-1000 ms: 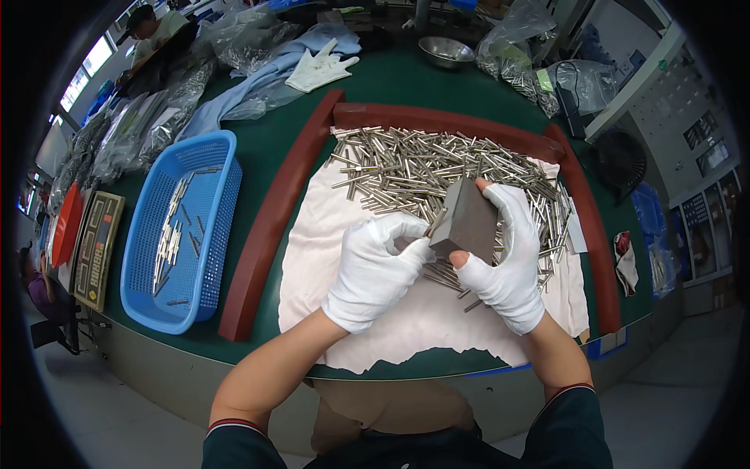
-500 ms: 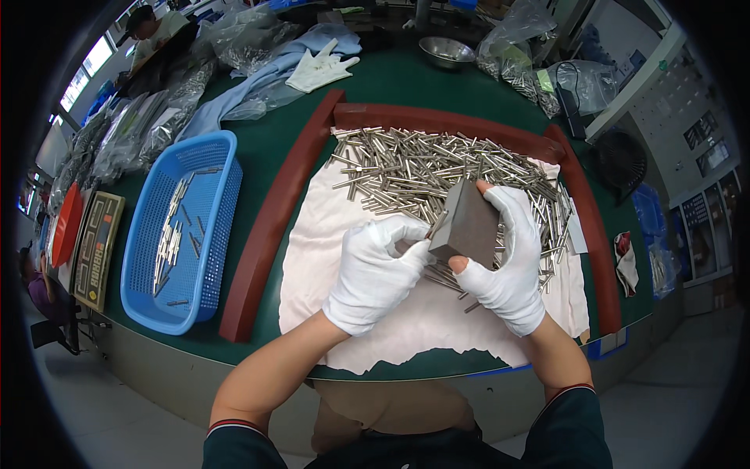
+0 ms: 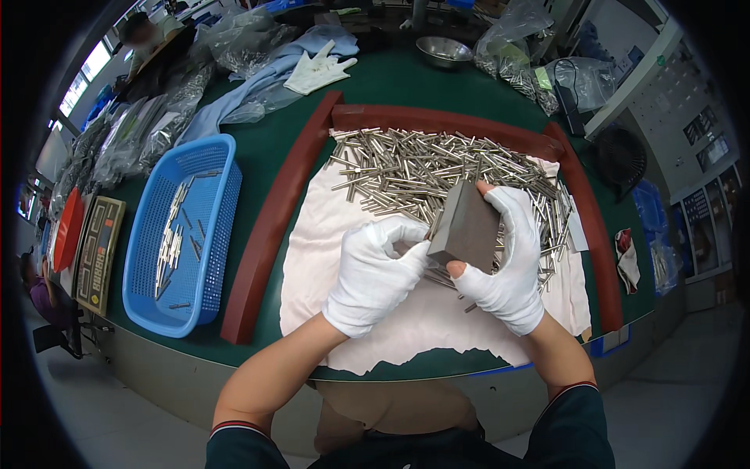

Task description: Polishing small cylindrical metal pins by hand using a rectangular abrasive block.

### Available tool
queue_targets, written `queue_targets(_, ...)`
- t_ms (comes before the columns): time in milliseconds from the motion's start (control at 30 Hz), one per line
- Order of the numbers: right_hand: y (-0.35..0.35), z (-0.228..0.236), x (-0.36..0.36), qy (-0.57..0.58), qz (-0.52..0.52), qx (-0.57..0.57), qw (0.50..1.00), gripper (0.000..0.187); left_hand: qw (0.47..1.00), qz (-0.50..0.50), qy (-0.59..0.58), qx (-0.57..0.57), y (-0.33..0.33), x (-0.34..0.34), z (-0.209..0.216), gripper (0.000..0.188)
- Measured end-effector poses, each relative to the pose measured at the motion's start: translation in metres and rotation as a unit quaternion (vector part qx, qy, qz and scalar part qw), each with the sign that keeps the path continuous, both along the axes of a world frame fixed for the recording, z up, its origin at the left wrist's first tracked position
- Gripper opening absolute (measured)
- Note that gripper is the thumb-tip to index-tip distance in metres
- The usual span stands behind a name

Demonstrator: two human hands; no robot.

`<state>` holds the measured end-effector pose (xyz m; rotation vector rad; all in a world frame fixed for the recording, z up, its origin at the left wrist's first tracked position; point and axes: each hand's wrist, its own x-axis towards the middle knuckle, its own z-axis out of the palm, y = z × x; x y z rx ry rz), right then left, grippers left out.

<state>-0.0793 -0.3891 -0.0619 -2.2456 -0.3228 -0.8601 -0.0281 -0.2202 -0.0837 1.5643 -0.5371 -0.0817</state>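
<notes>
My right hand [image 3: 512, 270], in a white glove with bare fingertips, grips a dark grey rectangular metal block [image 3: 469, 230] by its edges. My gloved left hand [image 3: 379, 266] is pinched at the block's left side, thumb and forefinger together. A small piece seems to lie between those fingertips, mostly hidden by the glove and the block. Behind and beneath the block spreads a heap of short silver metal pins [image 3: 414, 168]. They lie on a pale pink cloth [image 3: 320, 234], and the block is held above it.
Dark red bars [image 3: 269, 234] border the cloth on three sides. At left stands a blue perforated basket [image 3: 207, 273] with several pins in it. A metal bowl [image 3: 444, 52], a spare white glove [image 3: 320, 69] and bagged parts [image 3: 516, 59] lie farther back. Another person [image 3: 148, 39] sits at far left.
The block has tilted slightly in my hands, showing a bit less of its left face. Both hands keep nearly the same place and hold.
</notes>
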Motion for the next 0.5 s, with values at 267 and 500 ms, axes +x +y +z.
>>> queue_targets(267,0.0019,-0.0009,-0.0008,-0.002,0.008,0.007,1.000,0.080,0.998,-0.008,0.057,-0.028,-0.0007,-0.0019,0.0025,0.004)
queue_targets(500,0.0005,-0.0011,-0.0001,0.003,0.016,-0.004,1.000,0.078,0.998,-0.005,0.055,0.019,0.0014,-0.0027,0.0051,0.005)
